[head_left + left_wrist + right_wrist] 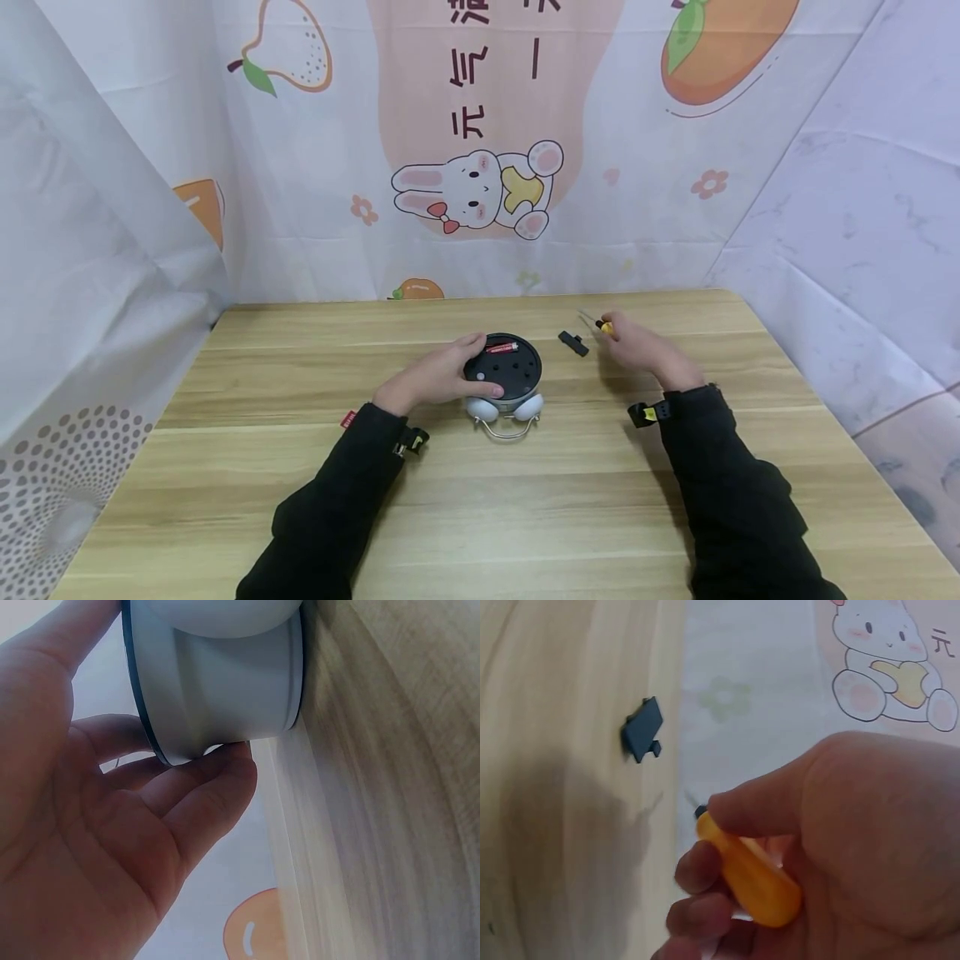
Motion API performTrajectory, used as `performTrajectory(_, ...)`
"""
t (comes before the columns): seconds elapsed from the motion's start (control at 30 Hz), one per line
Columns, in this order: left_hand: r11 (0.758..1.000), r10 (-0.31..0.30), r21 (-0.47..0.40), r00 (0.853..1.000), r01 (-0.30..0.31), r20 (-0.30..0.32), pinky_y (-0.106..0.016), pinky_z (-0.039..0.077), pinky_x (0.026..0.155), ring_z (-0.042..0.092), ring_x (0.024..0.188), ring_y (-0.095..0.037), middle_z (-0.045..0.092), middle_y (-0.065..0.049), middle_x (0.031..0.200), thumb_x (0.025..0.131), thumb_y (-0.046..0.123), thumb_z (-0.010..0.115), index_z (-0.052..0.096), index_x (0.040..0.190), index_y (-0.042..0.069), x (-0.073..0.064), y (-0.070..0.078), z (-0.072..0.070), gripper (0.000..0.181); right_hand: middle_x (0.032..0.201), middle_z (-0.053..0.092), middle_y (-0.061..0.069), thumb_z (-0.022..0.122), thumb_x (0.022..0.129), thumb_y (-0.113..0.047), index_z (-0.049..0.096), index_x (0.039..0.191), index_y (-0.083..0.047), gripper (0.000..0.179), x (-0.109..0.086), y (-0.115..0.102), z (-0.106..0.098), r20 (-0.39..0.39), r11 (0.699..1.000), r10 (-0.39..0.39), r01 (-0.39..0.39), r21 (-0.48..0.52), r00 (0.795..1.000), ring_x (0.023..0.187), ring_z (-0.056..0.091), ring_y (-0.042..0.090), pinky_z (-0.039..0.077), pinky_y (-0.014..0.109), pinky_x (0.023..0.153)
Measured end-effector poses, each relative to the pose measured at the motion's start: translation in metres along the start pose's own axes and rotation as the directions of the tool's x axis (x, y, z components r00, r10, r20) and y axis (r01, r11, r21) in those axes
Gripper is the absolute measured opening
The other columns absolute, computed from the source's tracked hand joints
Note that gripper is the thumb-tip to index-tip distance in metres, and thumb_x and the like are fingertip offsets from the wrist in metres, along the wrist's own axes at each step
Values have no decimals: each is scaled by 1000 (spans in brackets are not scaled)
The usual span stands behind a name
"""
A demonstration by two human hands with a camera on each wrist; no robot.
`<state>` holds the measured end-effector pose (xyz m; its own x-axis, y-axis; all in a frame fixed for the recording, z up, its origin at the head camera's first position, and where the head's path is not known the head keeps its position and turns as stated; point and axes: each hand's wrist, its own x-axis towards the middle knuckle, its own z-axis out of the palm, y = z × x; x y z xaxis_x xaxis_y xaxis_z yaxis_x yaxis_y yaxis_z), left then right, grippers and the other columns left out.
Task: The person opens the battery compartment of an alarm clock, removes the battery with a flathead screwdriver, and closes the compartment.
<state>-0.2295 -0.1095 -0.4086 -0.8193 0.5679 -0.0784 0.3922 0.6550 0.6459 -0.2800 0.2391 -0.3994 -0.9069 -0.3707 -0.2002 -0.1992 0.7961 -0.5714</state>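
My left hand grips a white twin-bell alarm clock, thumb and fingers around its side. The clock lies with its black back up, bells and wire handle toward me. A red battery shows in its back. In the left wrist view, the clock's pale side wall stands close to the tabletop, fingertips at its edge. My right hand holds a screwdriver by its yellow handle, the thin shaft pointing away from the palm. Near its tip lies a small black battery cover.
The wooden table runs back to a printed curtain along its far edge. A small red object lies partly hidden behind my left sleeve. White fabric hangs at the left side.
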Motion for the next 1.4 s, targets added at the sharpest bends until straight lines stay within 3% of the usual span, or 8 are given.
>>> performTrajectory(0.1,1000,2,-2,1000,-2,1,-40,28,118,25,151,-25,22,-17,166,86,57,75,25,160,2,0,0,0,105,145,35,43,35,108,-12,15,151,17,56,1,3,3,25,999,39,-38,-10,999,114,44,42,39,50,89)
performTrajectory(0.17,1000,4,-4,1000,-4,2,-40,28,118,25,151,-25,22,-17,166,86,57,75,24,160,2,1,1,0,105,141,41,41,38,108,-15,18,151,17,57,1,5,4,17,996,72,-71,-49,997,111,47,40,40,50,88)
performTrajectory(0.3,1000,8,-8,1000,-8,2,-40,28,118,25,151,-25,22,-17,166,86,57,75,25,160,2,1,1,0,105,104,59,26,47,105,-18,43,131,16,43,-3,5,3,11,987,127,-125,-103,992,82,54,30,45,40,70)
performTrajectory(0.4,1000,8,-12,1000,-8,2,-41,28,118,25,151,-26,22,-18,166,87,56,76,25,159,1,0,1,0,104,83,54,15,52,103,-17,51,108,10,28,-6,3,2,33,984,159,-156,-86,987,68,53,24,48,35,60)
performTrajectory(0.47,1000,4,-12,1000,-4,2,-41,28,118,25,151,-25,22,-18,166,87,56,76,25,159,1,0,2,0,104,80,52,12,54,103,-17,52,103,7,24,-7,2,2,46,981,184,-181,-69,982,67,54,23,52,34,59)
performTrajectory(0.7,1000,2,1,1000,-2,3,-40,28,118,25,151,-25,22,-18,166,88,55,75,24,160,2,0,1,1,103,78,50,11,56,104,-20,51,109,5,26,-6,2,5,64,969,246,-244,-41,967,62,54,21,56,34,57)
performTrajectory(1.17,1000,6,9,1000,-6,1,-40,29,118,26,150,-25,23,-18,165,87,58,74,25,160,2,-1,-2,0,103,72,51,9,51,105,-24,44,133,12,45,-5,5,4,78,968,243,-237,-81,967,59,53,21,51,35,55)
performTrajectory(1.4,1000,3,10,1000,-3,6,-40,29,118,25,150,-25,22,-17,166,87,58,74,24,160,3,0,-1,0,104,70,49,7,51,105,-26,43,136,12,49,-5,5,1,82,966,247,-239,-96,966,56,50,19,47,32,52)
